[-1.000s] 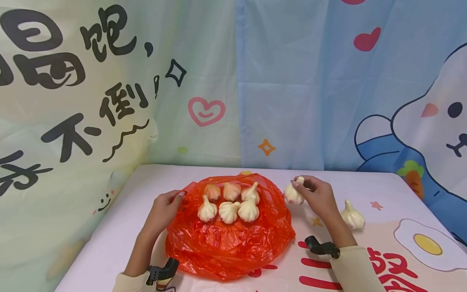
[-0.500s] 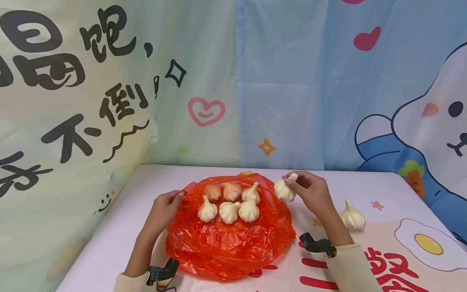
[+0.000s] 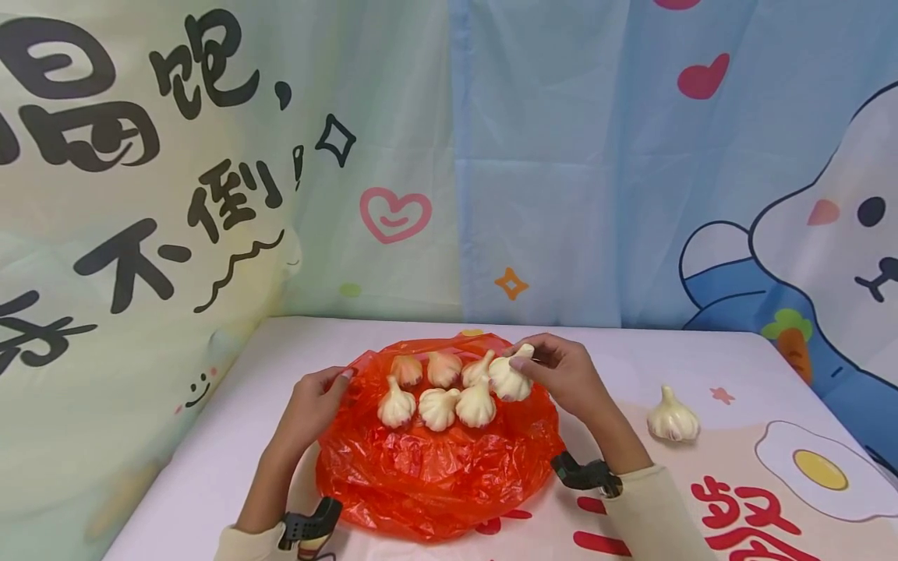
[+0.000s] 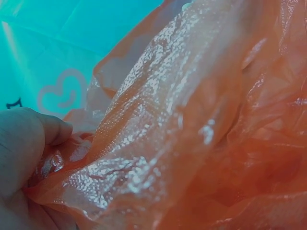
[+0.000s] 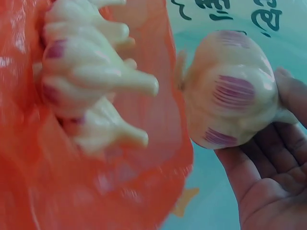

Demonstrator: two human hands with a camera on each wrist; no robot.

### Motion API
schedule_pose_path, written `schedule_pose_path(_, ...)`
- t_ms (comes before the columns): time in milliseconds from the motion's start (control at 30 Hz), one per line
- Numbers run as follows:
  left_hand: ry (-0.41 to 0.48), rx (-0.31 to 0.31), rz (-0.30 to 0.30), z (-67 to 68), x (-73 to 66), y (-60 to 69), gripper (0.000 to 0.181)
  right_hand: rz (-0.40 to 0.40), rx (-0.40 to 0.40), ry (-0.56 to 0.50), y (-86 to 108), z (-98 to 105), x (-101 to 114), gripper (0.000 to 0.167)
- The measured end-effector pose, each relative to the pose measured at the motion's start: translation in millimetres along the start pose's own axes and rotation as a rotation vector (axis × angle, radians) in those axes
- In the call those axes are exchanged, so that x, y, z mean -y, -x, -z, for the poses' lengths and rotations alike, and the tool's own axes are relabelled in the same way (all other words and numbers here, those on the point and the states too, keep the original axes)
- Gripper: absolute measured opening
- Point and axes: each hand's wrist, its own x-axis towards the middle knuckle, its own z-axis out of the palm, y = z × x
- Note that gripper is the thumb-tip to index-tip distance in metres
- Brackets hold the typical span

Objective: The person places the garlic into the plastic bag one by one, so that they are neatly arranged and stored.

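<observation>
In the head view a crinkled red plastic bag (image 3: 435, 475) lies spread on the table with several garlic bulbs (image 3: 438, 409) inside it. My left hand (image 3: 314, 401) pinches the bag's left edge; the left wrist view shows the thin film (image 4: 144, 158) between thumb and fingers. My right hand (image 3: 567, 375) holds one garlic bulb (image 3: 509, 379) by its stem over the bag's right side. In the right wrist view that bulb (image 5: 230, 91) has purple-streaked patches and hangs beside the bag's rim, apart from the bulbs (image 5: 91, 72) inside.
Another garlic bulb (image 3: 673, 417) stands on the table (image 3: 631, 351) to the right of my right forearm. A printed cloth backdrop (image 3: 540, 195) rises behind the table's far edge. Dark wrist cameras (image 3: 586, 475) sit on both wrists.
My right hand has moved left with its garlic bulb, from beside the bag to above its right side. The left hand keeps its hold on the bag's edge.
</observation>
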Motion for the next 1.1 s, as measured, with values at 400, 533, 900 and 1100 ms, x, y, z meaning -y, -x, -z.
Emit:
schedule_pose_path(400, -0.003, 0.002, 0.006, 1.8, -0.9, -0.9, 0.033, 0.038, 0.145, -0.083, -13.2, -30.4, 2.8, 0.014)
schedule_pose_path(533, -0.006, -0.001, 0.007, 0.9, -1.9, -0.4, 0.033, 0.059, 0.183, -0.123, -15.4, -43.8, 1.8, 0.012)
schedule_pose_path(900, -0.004, 0.003, 0.001, 2.2, -1.0, -1.1, 0.031, -0.028, 0.281, -0.087, -14.8, -76.7, 0.7, 0.015)
schedule_pose_path(1100, -0.016, 0.005, -0.006, 1.5, -0.4, -1.6, 0.031, -0.006, 0.358, -0.154, -8.6, -88.7, 18.2, 0.016)
